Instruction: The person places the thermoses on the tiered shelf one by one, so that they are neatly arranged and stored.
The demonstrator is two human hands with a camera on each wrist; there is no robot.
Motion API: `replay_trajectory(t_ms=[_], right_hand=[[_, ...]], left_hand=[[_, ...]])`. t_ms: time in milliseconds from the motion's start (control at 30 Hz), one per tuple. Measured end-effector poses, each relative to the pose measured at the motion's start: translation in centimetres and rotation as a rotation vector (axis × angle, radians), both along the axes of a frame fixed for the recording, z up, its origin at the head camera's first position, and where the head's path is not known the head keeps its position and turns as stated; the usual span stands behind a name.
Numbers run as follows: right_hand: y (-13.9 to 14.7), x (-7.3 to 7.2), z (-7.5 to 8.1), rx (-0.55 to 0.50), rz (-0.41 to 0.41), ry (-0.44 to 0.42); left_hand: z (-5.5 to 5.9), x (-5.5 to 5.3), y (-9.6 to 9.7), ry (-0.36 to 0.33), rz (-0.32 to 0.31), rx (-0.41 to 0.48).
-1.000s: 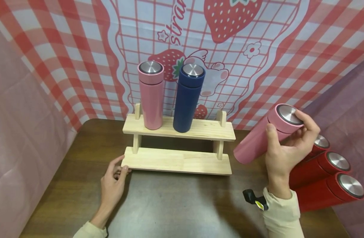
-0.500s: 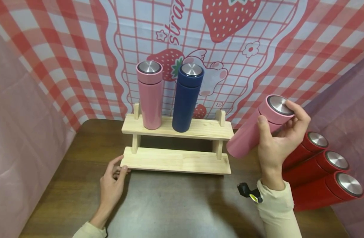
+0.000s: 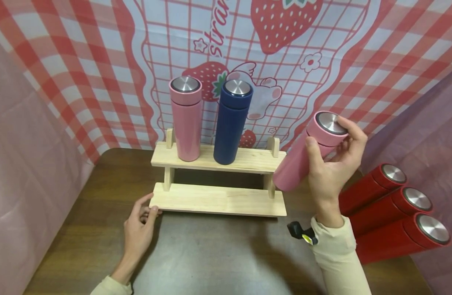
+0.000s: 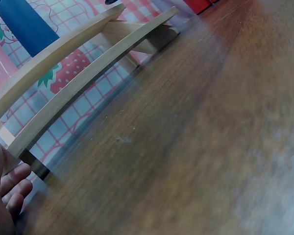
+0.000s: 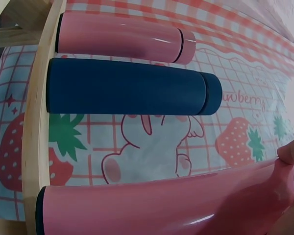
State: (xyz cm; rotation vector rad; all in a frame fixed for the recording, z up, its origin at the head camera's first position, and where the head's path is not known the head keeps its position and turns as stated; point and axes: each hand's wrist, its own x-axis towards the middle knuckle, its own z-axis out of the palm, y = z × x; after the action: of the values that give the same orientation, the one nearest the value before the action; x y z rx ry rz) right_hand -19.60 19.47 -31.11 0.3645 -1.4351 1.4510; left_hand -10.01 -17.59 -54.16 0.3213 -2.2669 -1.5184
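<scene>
My right hand (image 3: 334, 176) grips a pink thermos (image 3: 295, 164) near its steel-topped lid, thumb on the near side and index finger at the lid's rim. The bottle leans, its base overlapping the right end of a two-tier wooden rack (image 3: 218, 199) in the head view. At the lower board's left end, my left hand (image 3: 139, 227) holds the rack between thumb and fingers; some of these fingers (image 4: 14, 188) show curled by the board's end in the left wrist view. Another pink thermos (image 3: 187, 131) and a dark blue thermos (image 3: 231, 133) stand upright on the upper board.
Three red thermoses (image 3: 390, 205) stand in a row on the right of the wooden table (image 3: 211, 254). Behind the rack hangs a strawberry-print cloth (image 3: 277, 82), with pink curtains (image 3: 30, 164) at the sides.
My right hand has carried the pink thermos leftward and slightly up, from beside the red thermoses to the rack's right end. My left hand stays at the rack.
</scene>
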Motion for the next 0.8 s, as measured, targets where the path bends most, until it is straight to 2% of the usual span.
replay_trajectory(t_ms=[333,533,800], right_hand=[[-0.2,-1.8,-1.0,0.067,0.053,-0.029],[-0.6,-2.6,-1.1,0.123,0.051,-0.033],[-1.2,-3.6,-1.2,0.126,0.097,-0.02]], left_hand=[[0.0,0.0,0.0,0.009,0.001,-0.003],[0.1,0.0,0.0,0.01,0.005,-0.006],[0.1,0.0,0.1,0.008,0.003,-0.01]])
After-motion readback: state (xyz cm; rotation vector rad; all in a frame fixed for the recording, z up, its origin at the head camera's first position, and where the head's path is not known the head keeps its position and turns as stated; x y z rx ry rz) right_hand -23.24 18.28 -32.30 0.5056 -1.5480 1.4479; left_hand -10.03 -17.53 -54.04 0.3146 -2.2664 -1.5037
